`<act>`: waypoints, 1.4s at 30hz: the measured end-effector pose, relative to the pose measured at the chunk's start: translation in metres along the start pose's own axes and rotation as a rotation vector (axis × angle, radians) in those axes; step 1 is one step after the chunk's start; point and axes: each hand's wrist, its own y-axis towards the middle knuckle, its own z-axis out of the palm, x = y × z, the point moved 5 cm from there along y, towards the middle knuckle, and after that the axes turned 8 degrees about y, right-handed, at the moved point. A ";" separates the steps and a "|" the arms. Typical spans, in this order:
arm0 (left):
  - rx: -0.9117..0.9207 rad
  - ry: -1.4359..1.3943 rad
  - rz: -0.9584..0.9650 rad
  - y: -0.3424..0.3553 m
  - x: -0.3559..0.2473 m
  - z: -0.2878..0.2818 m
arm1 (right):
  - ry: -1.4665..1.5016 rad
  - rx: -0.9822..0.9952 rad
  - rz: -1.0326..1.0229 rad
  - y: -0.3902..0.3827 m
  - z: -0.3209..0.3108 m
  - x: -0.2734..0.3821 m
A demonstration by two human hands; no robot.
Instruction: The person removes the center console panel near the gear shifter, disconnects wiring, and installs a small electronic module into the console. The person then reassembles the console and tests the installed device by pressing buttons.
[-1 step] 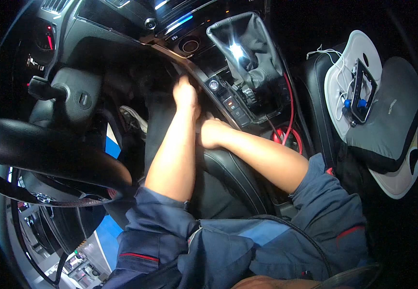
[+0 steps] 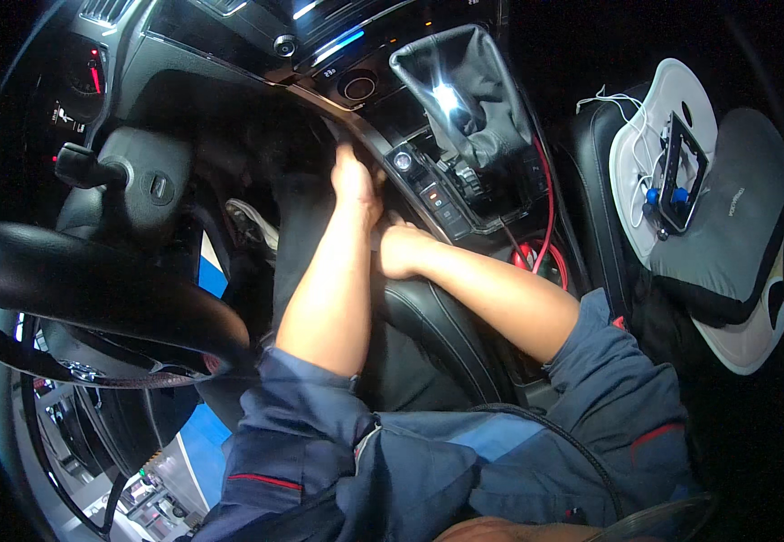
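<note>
My left hand (image 2: 356, 185) reaches down the driver's side of the centre console (image 2: 369, 135), with the thumb pointing forward. Its other fingers are hidden against the dark console side. Just behind it, my right hand (image 2: 399, 250) is bent in toward the same side, close to the left wrist. Its fingertips are out of sight, so what either hand grips does not show. Right of both hands lies the opened gear lever area with a button panel (image 2: 437, 199). A black leather gaiter (image 2: 500, 122) is pulled up over the lever, a bright light shining on it.
At the left are the steering wheel (image 2: 103, 289) and a column stalk (image 2: 84, 167). A red cable (image 2: 550, 230) runs down the console's right side. On the passenger seat lie a grey cushion (image 2: 726, 217), a black frame (image 2: 685, 172) and white wires (image 2: 631, 108).
My left hand and forearm have shifted slightly to the right. My right arm is nearly still.
</note>
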 end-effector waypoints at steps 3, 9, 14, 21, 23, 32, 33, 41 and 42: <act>0.131 -0.197 -0.068 0.009 0.015 0.016 | -0.015 0.056 -0.003 -0.004 -0.005 0.001; 0.331 -0.328 -0.012 0.022 0.022 0.023 | -0.048 0.016 -0.100 -0.005 -0.009 0.002; 0.302 -0.281 0.098 0.014 0.021 0.033 | -0.130 -0.012 -0.087 -0.001 -0.006 -0.001; 0.350 -0.318 0.142 0.007 0.009 0.042 | -0.177 0.080 -0.134 -0.006 -0.011 0.004; 0.397 -0.355 0.079 0.006 0.009 0.044 | -0.132 0.066 -0.099 -0.005 -0.011 0.002; 0.439 -0.313 0.053 0.002 0.008 0.043 | -0.112 0.050 -0.059 0.009 -0.001 -0.006; 0.456 -0.322 0.060 0.002 0.007 0.045 | -0.108 0.049 -0.069 0.009 -0.001 -0.006; 0.444 -0.332 0.102 0.005 0.007 0.048 | -0.032 0.059 -0.005 0.004 -0.004 -0.006; 0.449 -0.339 0.096 0.005 0.006 0.049 | -0.023 0.062 -0.016 0.004 -0.004 -0.005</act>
